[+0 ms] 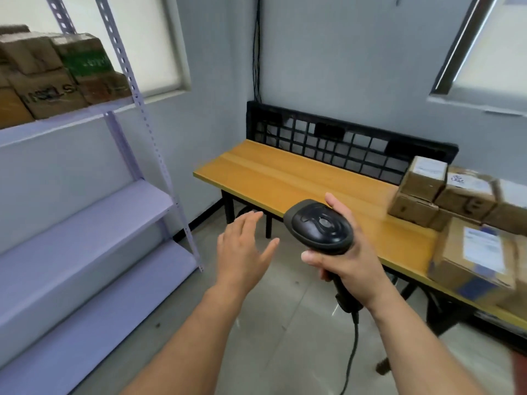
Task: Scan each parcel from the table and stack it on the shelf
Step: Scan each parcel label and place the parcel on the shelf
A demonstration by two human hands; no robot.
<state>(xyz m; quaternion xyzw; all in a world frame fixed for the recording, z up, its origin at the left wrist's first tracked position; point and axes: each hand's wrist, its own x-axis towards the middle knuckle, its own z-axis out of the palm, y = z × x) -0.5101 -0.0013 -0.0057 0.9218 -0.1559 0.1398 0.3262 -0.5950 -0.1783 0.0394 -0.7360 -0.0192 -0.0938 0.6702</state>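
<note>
My right hand grips the handle of a black barcode scanner, whose head faces up toward me and whose cable hangs to the floor. My left hand is held out flat over the floor with fingers spread, holding nothing. Several brown cardboard parcels with white labels are piled on the right end of the wooden table. More parcels are stacked on the top level of the pale metal shelf at the left.
A black grid panel stands behind the table against the wall. The shelf's two lower levels hold nothing. Grey tiled floor lies between shelf and table. Windows sit in both walls.
</note>
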